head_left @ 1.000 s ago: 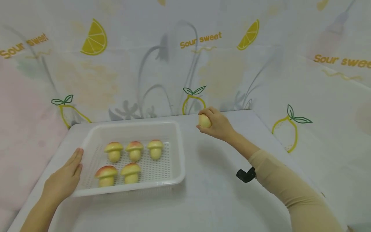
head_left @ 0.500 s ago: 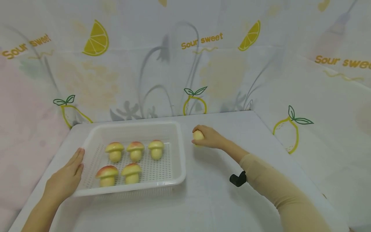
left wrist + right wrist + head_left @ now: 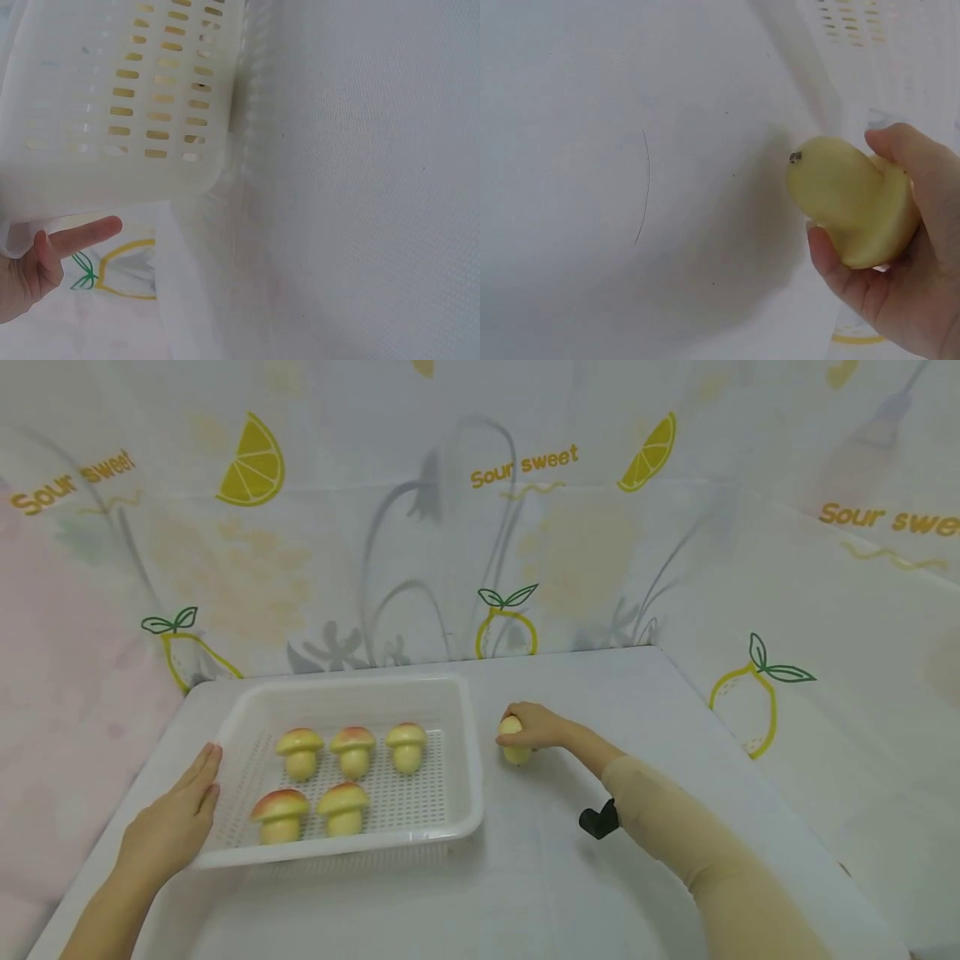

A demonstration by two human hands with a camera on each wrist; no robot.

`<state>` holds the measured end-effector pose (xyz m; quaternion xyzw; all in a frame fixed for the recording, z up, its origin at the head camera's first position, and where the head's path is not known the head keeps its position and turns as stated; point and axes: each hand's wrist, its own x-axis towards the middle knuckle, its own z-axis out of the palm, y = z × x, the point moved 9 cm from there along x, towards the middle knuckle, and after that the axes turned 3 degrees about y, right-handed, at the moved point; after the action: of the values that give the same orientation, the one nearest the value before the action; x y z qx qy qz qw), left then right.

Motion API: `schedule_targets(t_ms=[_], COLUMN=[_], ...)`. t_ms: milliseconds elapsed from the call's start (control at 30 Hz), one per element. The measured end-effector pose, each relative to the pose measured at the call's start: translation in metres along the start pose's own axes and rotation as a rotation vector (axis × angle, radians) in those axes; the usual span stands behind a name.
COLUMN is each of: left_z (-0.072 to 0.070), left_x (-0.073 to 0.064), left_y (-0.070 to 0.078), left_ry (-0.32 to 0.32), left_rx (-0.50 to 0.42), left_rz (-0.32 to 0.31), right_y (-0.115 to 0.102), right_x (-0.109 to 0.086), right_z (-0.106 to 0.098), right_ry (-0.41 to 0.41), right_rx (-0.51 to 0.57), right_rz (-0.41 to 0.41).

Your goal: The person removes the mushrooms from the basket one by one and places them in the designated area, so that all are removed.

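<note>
My right hand [image 3: 536, 725] grips a pale yellow toy mushroom [image 3: 832, 184] by its cap, just right of the basket. In the right wrist view the stem end, with a small dark spot, points away from the palm, and a shadow falls on the table beside it. My left hand [image 3: 168, 831] rests with straight fingers against the left side of the white plastic basket [image 3: 480, 777]. Inside the basket stand several yellow mushrooms [image 3: 354, 752] with reddish cap tops, in two rows. The left wrist view shows the basket's slotted wall [image 3: 90, 176] and a straight finger beside it.
A white cloth covers the table [image 3: 570, 877]. Behind it and on the sides hangs a curtain [image 3: 600, 552] printed with lemons and lettering. A black camera piece [image 3: 598, 820] sticks out from the right sleeve [image 3: 675, 827].
My right hand has come down and nearer with the toy mushroom, from the table's back toward the basket's right side. More of the stem now shows. The left hand and basket stay put.
</note>
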<state>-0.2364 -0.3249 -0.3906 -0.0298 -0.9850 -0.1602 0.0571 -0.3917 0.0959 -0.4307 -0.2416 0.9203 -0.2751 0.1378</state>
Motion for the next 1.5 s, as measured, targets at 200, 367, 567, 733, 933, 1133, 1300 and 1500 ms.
schedule_targets(t_ms=[200,367,567,733,933,1133,1300,1500], left_z=[0.0013,0.0022,0.0027,0.0025,0.0011,0.0012,0.0015,0.0012], left_x=[-0.001,-0.0009,-0.0012,-0.0013,-0.0008,0.0002,0.0006,0.0002], left_y=[-0.0016,-0.0009,-0.0012,-0.0011,-0.0007,-0.0008,-0.0013,-0.0006], left_ry=[0.0,0.0,0.013,0.017,0.014,0.003,0.001,0.003], left_rx=[0.006,0.005,0.011,0.007,0.003,0.003,0.001,0.002], left_rz=[-0.003,0.008,0.007,0.01,0.014,0.014,0.01,0.02], right_y=[0.002,0.0014,0.0004,-0.0045,-0.0024,0.0008,-0.0001,-0.0022], right_x=[0.0015,0.0032,0.0038,0.0049,0.0058,0.0067,0.0079,0.0077], right_z=[0.0062,0.0062,0.0047,0.0043,0.0042,0.0063,0.0064,0.0061], right_ry=[-0.022,-0.001,0.024,0.022,0.024,0.014,0.01,0.003], right_rx=[-0.011,-0.041,-0.09,-0.138,-0.133,-0.137,-0.154,-0.16], right_rz=[0.044,0.036,0.022,-0.015,0.024,0.056,0.061,0.076])
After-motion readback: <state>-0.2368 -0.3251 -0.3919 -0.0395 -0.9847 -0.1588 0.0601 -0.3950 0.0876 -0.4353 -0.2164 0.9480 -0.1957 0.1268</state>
